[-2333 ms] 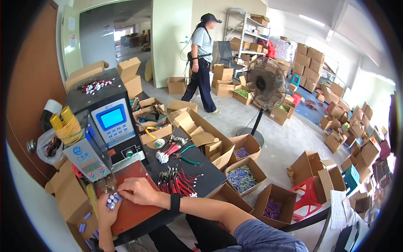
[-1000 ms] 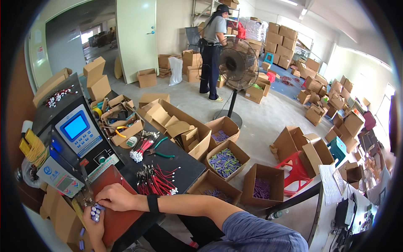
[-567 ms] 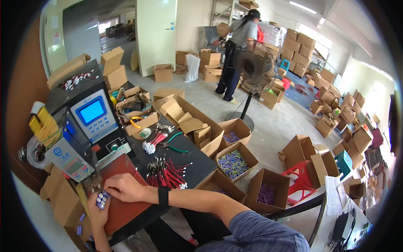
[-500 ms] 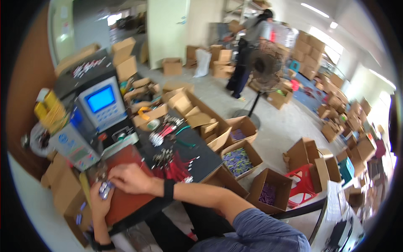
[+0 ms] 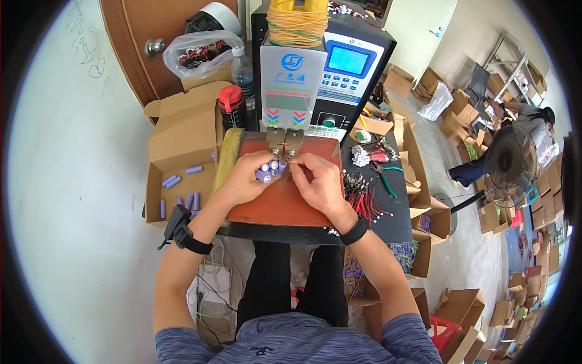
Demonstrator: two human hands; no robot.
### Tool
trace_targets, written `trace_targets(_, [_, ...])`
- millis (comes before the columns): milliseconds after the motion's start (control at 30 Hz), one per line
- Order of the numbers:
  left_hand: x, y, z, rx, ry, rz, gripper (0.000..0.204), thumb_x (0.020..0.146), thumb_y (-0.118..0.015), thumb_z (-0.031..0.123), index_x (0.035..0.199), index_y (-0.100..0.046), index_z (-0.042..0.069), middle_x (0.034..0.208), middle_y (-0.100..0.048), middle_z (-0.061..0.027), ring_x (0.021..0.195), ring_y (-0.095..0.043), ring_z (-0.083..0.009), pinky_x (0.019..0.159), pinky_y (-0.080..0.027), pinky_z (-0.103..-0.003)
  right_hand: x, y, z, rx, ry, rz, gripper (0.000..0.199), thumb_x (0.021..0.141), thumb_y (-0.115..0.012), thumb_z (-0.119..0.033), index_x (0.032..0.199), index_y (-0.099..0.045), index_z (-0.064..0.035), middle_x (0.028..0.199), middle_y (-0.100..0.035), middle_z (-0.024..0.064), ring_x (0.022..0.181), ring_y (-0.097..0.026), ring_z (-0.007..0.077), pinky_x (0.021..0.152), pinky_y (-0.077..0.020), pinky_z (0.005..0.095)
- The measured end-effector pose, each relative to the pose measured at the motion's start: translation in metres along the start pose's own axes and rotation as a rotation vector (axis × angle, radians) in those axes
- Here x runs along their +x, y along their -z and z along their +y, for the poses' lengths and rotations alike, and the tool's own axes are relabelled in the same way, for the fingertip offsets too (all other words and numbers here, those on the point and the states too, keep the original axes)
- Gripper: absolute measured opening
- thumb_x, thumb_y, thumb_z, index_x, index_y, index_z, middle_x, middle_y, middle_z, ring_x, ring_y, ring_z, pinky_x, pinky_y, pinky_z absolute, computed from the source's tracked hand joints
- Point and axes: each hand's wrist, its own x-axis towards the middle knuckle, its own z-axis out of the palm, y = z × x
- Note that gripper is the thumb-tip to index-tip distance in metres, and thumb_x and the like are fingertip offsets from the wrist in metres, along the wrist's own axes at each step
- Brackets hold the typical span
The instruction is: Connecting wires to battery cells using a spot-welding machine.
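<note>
Your left hand [image 5: 244,179] is wrapped around small purple, white-ended cylinders [image 5: 264,176], ends facing up, just your side of two brownish metal blocks [image 5: 293,143]; your right hand [image 5: 319,183] pinches close beside them, its hold unclear.

Purple cylindrical cells [image 5: 263,176] sit in the left bare hand [image 5: 244,179], over the flat orange mat [image 5: 276,209]. Behind the mat stands a boxy black machine [image 5: 344,92]; left of the mat, other cells lie in an open brown cardboard box [image 5: 188,130]; right, thin red wires [image 5: 364,205] lie on a black table [image 5: 395,219].
</note>
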Motion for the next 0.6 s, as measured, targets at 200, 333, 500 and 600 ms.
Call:
trace_targets(200, [-0.0017,-0.0033,0.0024,0.083,0.014,0.055,0.023,0.076,-0.071,0.009,0.097,-0.064,0.004,0.086,-0.064,-0.0142,0.082,-0.061,-0.0343,0.072,-0.047,-0.039,-0.0018,0.0018,0.0016,-0.017,-0.024,-0.018,0.007,0.081,-0.065,-0.005,0.086,-0.063,-0.0025,0.076,-0.065,0.0146,0.067,-0.064,0.0324,0.059,-0.0504,0.0373])
trace_targets(333, [-0.0001,-0.0048,0.0029,0.101,0.025,0.064,0.022,0.076,-0.072,0.01,0.095,-0.064,0.005,0.083,-0.063,-0.014,0.081,-0.06,-0.0343,0.071,-0.046,-0.04,-0.0017,0.0012,0.006,-0.023,-0.016,-0.022,0.007,0.082,-0.065,-0.006,0.087,-0.062,-0.0026,0.076,-0.065,0.0149,0.068,-0.064,0.033,0.059,-0.0503,0.0377])
trace_targets(500, [0.0003,-0.0045,0.0003,0.096,0.045,0.051,0.022,0.076,-0.072,0.01,0.096,-0.064,0.005,0.082,-0.063,-0.0141,0.08,-0.059,-0.0346,0.071,-0.046,-0.04,-0.0011,0.0003,0.0058,-0.035,-0.018,-0.031,0.007,0.082,-0.065,-0.007,0.086,-0.062,-0.0023,0.077,-0.065,0.0156,0.07,-0.064,0.0341,0.062,-0.0505,0.0402])
trace_targets(600, [-0.0011,-0.0054,-0.0046,0.066,0.036,0.069,0.022,0.076,-0.072,0.01,0.095,-0.063,0.004,0.082,-0.062,-0.0145,0.08,-0.059,-0.0347,0.07,-0.046,-0.04,-0.0007,-0.0008,0.0054,-0.04,-0.004,-0.037,0.007,0.082,-0.065,-0.007,0.086,-0.062,-0.0023,0.076,-0.065,0.0159,0.071,-0.064,0.0346,0.064,-0.0505,0.0413])
